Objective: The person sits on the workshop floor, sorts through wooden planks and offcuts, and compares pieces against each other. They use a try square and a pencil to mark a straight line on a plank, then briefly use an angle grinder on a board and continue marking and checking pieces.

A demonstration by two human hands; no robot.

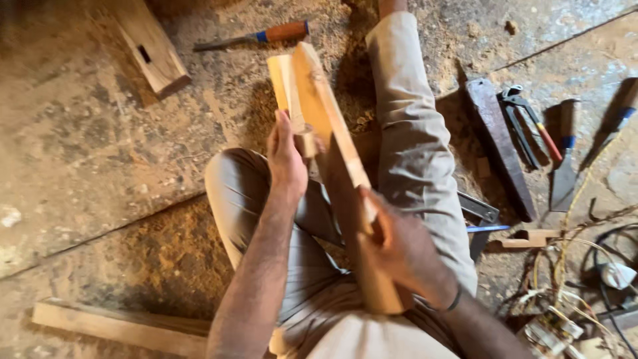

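I sit on a sawdust-covered floor with my legs in grey trousers. My right hand [399, 249] grips the near part of a long pale wooden board [327, 116] that points up and away from me. Against the board's far end lies a shorter pale wood piece [282, 83]. My left hand [287, 159] holds this shorter piece from the left, with the thumb side pressed on it. The joint between the two pieces is partly hidden by my left hand.
A chisel with an orange handle [256, 37] lies on the floor at the top. A mortised wood block [149, 46] lies top left. At right lie a dark plank [500, 146], pincers [525, 123], more chisels [565, 166], wires [578, 266]. A wood strip [119, 327] lies bottom left.
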